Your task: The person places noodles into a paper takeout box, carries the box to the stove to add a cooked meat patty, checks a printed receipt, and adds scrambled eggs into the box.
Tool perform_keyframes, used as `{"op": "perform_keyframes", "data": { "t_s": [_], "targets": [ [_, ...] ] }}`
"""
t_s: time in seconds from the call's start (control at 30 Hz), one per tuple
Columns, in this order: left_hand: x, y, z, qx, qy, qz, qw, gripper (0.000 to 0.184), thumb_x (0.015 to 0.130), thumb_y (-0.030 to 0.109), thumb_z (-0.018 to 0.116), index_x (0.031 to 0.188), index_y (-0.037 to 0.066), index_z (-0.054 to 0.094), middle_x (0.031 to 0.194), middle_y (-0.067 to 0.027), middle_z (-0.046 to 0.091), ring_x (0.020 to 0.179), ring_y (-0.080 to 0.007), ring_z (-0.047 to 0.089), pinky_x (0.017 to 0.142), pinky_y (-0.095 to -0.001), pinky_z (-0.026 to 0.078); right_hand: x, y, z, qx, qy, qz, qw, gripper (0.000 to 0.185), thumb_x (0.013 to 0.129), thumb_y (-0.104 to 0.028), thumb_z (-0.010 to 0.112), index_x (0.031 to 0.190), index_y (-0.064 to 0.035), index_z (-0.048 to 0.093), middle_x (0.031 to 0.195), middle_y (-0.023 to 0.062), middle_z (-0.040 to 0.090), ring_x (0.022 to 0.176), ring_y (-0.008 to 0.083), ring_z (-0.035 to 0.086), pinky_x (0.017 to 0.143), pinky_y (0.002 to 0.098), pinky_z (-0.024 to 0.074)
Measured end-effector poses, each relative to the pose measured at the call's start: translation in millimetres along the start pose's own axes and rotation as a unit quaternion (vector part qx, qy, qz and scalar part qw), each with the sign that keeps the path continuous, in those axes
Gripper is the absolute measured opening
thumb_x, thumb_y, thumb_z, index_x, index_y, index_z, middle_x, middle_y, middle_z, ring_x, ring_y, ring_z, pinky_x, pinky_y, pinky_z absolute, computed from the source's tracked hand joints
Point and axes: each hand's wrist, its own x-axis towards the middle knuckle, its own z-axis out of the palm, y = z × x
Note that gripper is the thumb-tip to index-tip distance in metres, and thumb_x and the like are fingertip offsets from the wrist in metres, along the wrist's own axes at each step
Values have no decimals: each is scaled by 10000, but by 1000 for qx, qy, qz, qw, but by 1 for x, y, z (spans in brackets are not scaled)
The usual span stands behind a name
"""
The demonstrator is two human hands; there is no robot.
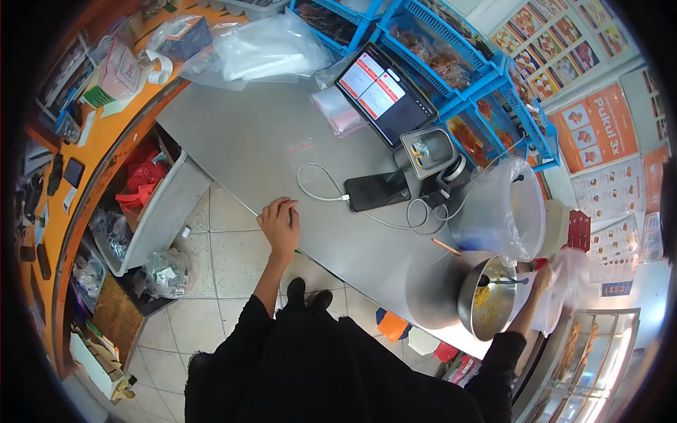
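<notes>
My left hand rests on the edge of the grey metal table, fingers curled, and I cannot make out anything in it. On the right, my right hand reaches past a steel bowl to a clear plastic tub or bag and seems to touch it; its fingers are mostly hidden. Yellow food and a black-handled utensil are in the bowl. Behind the bowl stands a large clear container lined with plastic.
A black phone with a white cable lies mid-table. Further back are a tablet, a small metal tin, blue baskets and plastic bags. At left, a grey bin stands below an orange counter.
</notes>
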Motion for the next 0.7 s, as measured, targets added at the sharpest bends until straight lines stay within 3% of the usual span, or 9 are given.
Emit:
{"op": "perform_keyframes", "data": {
  "t_s": [0.03,0.1,0.17,0.23,0.33,0.37,0.57,0.63,0.7],
  "targets": [
    [0,0,0,0,1,-1,1000,151,686,86,531,809,156,584,911,31,541,846,-172,462,733,-317,287,31,52,38,-53,-71,-131,987,301,787,-195,394,872,15,592,819,132,602,770,270,558,736,348,409],
    [0,-1,1,0,0,2,1000,152,684,84,531,808,155,584,912,31,541,847,-172,461,733,-318,285,39,82,54,72,-151,-27,986,329,762,-248,383,782,-27,626,763,128,592,738,229,543,668,351,403],
    [0,-1,1,2,-2,5,1000,153,683,82,531,808,155,583,912,31,541,847,-171,460,734,-318,284,20,70,43,-101,-342,-163,920,302,765,-185,386,871,-13,610,905,162,584,843,249,547,744,330,402],
    [-1,0,1,7,2,6,1000,156,681,84,531,810,154,584,913,29,539,847,-171,458,733,-320,281,-2,55,22,-177,-328,-231,899,271,752,-156,416,882,-19,609,883,160,583,817,215,552,740,312,405],
    [-2,0,3,19,2,11,1000,153,693,100,535,829,156,577,908,36,539,848,-165,461,730,-317,279,-29,33,-15,128,-386,-3,914,256,748,-80,453,956,-8,582,920,129,589,858,192,544,757,304,400],
    [-2,2,3,19,-2,14,1000,153,693,100,535,829,156,577,908,36,539,848,-165,461,730,-317,279,-32,31,-24,128,-387,2,913,256,748,-80,453,956,-8,582,920,129,589,858,192,544,757,304,400],
    [-3,7,3,36,5,15,999,179,708,132,534,880,165,569,937,29,527,872,-168,449,758,-319,270,-39,29,-59,155,-306,-110,933,283,772,-115,439,1001,5,557,932,123,590,852,198,537,758,319,397],
    [-3,10,2,47,2,22,999,181,713,149,540,890,168,567,946,27,521,885,-169,443,770,-318,266,-41,7,-76,169,-286,-124,935,286,782,-148,442,978,22,564,876,186,588,812,199,544,723,345,403],
    [-4,14,1,56,-3,26,998,191,721,151,535,910,157,559,941,17,523,890,-176,445,777,-331,268,-33,1,-78,27,-229,-109,967,287,789,-102,419,1013,24,545,922,179,585,876,218,546,773,315,401]
  ]
}}
